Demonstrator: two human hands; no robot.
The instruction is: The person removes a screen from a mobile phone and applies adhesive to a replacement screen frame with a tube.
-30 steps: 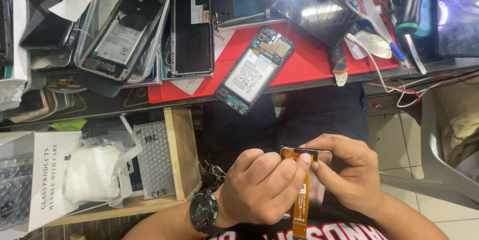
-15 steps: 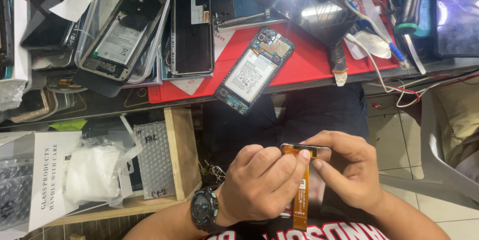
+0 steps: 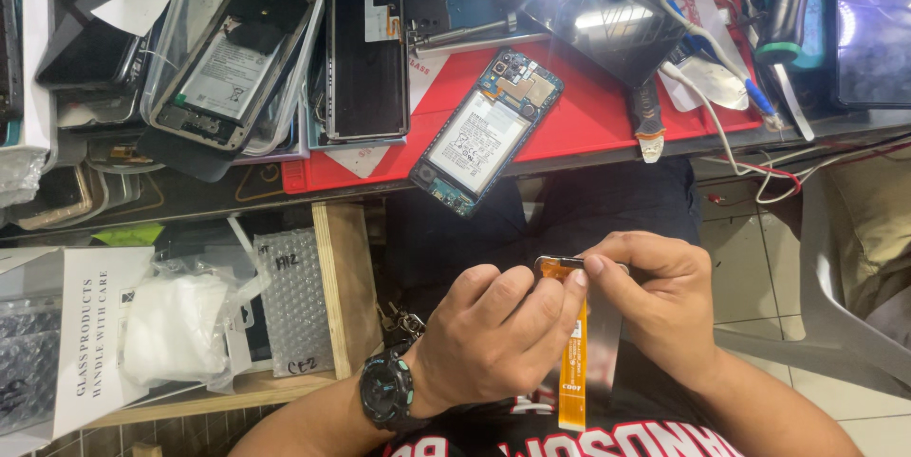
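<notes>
Your left hand (image 3: 493, 334) pinching the orange flex cable (image 3: 572, 362) at its top end, right hand (image 3: 655, 300) gripping the same end, both over your lap, below the bench edge (image 3: 607, 155), opened phone (image 3: 486, 131) overhanging it, well apart.

Both hands (image 3: 493, 338) (image 3: 660, 300) together, fingers (image 3: 555, 300) pinched.

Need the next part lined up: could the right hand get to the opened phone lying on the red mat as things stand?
Probably yes, once freed. The right hand pinches the orange flex cable together with the left hand. The opened phone lies uncovered at the mat's near edge, nothing between.
</notes>
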